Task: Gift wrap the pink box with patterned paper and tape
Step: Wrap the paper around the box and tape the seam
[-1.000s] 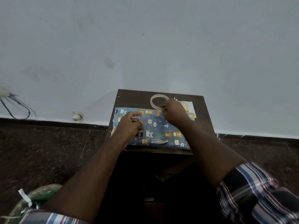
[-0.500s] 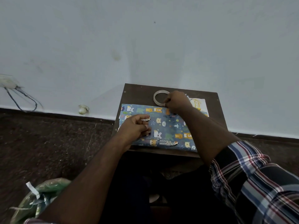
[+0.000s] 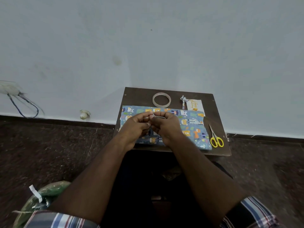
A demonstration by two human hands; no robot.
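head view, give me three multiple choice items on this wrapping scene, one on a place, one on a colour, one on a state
1. Where does the tape roll lie?
A. on the floor
B. on the table beyond the wrapped box
C. on the scissors

2. What colour are the handles of the scissors?
A. yellow
B. red
C. black

3. How does the patterned paper stand on the box?
A. rolled up beside it
B. crumpled on the floor
C. folded over it, covering its top

Answers:
1 B, the roll sits on the table at the far edge of the package.
2 A, both loops are bright yellow.
3 C, no pink shows; the left hand and right hand meet above it.
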